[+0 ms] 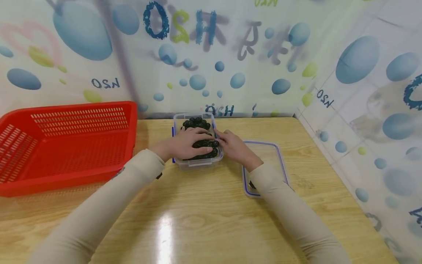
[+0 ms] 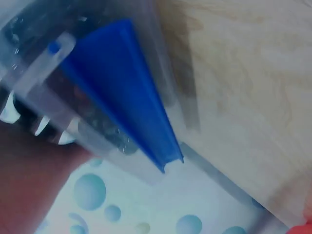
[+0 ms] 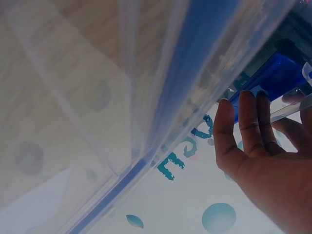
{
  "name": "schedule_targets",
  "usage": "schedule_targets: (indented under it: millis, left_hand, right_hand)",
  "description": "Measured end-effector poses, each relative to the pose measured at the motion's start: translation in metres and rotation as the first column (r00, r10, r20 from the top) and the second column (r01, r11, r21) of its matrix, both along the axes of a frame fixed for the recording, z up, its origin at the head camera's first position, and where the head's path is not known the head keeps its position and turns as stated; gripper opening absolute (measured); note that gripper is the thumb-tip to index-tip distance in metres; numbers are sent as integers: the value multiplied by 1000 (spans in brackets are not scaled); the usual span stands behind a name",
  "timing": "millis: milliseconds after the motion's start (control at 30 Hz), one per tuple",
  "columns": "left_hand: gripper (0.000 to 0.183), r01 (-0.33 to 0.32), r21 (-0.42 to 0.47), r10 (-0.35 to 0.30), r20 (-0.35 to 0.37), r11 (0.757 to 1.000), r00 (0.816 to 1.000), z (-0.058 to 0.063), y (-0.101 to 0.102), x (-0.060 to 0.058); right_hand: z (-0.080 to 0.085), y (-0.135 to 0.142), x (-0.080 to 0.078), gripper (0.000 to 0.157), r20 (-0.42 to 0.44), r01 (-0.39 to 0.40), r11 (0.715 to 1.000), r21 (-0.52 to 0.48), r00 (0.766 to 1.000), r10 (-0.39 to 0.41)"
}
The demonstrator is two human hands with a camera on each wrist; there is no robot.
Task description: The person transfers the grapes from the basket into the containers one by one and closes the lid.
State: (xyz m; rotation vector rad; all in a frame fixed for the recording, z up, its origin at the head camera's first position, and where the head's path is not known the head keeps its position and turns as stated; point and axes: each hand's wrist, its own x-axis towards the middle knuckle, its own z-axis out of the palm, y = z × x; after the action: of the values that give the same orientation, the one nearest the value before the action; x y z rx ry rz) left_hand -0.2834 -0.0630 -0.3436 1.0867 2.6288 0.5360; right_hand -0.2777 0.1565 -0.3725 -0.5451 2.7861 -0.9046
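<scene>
A clear plastic food container [image 1: 197, 164] with blue latches stands at the back of the table, filled with dark, glossy, round fruit [image 1: 196, 123] that look like grapes. My left hand [image 1: 188, 142] lies over the fruit from the left side, its fingers extended across them. At the container's right wall is my right hand [image 1: 234, 147], holding the side near the rim. In the right wrist view its fingers [image 3: 252, 124] reach up against a blue latch [image 3: 278, 75]. The left wrist view shows another blue latch [image 2: 122, 87] hanging folded down along the container's outer wall.
A clear lid [image 1: 266, 148] with a blue seal lies on the table to the right, partly under the right forearm. A red slotted basket [image 1: 76, 135] stands at the left. Patterned sheeting [image 1: 217, 84] rises behind the table [image 1: 197, 216] and along its right.
</scene>
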Motion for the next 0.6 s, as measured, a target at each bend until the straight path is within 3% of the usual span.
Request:
schedule_targets:
  millis: [167,367,600]
  left_hand:
    - [60,-9,-43,5,-99,999,995,-8,3,4]
    - [50,62,-20,-65,-189,998,980,-12,1,5]
    - [44,40,-86,-57,-201,995,978,-18,0,2]
  right_hand:
    - [1,0,1,48,11,0,1000,9,1000,0]
    - [2,0,0,48,-3,-17,1000,21,1000,17]
    - [-1,2,-2,49,2,-13,1000,2,1000,13]
